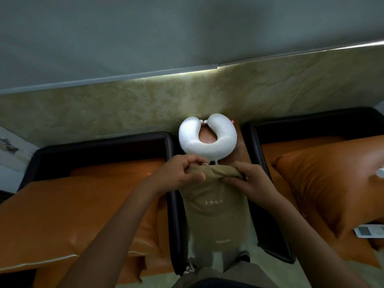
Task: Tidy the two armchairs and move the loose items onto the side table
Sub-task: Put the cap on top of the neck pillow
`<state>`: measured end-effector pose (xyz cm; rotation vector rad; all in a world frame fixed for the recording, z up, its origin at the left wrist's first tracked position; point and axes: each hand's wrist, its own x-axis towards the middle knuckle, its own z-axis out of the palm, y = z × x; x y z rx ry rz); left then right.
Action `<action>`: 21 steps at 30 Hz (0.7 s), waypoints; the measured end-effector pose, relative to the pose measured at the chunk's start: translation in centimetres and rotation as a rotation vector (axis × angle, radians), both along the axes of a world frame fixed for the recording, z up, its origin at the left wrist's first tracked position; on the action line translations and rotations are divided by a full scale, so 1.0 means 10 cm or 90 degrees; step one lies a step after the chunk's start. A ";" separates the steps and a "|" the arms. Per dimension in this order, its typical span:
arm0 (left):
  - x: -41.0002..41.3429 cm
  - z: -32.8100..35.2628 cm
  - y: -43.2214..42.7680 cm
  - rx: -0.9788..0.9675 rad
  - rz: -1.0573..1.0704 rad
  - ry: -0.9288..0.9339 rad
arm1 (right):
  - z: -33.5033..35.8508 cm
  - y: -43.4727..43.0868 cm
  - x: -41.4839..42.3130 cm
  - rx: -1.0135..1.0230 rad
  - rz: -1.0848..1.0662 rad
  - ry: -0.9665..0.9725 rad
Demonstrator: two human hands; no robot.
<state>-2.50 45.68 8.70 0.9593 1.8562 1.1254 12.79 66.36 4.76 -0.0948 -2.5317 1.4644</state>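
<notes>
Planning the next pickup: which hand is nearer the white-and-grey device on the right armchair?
Right. The right hand grips the tan bag, left of the white-and-grey device; the left hand grips it farther left.

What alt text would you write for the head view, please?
The left hand and right hand grip the top edge of a tan cloth hanging between two orange armchairs. Behind it, a white neck pillow lies on the wooden side table.

- You are looking at a dim, soft scene; a light strip is glowing along the wall
- Your forearms are sitting in shadow
- The wide lens is bending the edges, and the corners are blurring
</notes>
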 end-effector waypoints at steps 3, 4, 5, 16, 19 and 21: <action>-0.18 -0.15 -0.12 -0.024 -0.038 -0.055 | 0.02 -0.05 -0.06 -0.050 -0.039 0.005; -0.22 -0.24 -0.17 0.000 -0.025 -0.078 | 0.02 -0.05 -0.06 -0.062 -0.061 0.013; -0.24 -0.34 -0.21 0.036 0.006 -0.105 | 0.03 -0.05 -0.05 -0.069 -0.081 0.019; -0.31 -0.88 0.28 0.207 0.361 -0.227 | -0.32 0.23 -0.48 -0.181 -0.192 0.008; -0.49 -0.94 0.53 0.176 0.403 -0.193 | -0.46 0.47 -0.69 -0.210 -0.170 -0.017; -0.64 -0.98 0.74 0.162 0.427 -0.185 | -0.57 0.65 -0.85 -0.213 -0.150 -0.033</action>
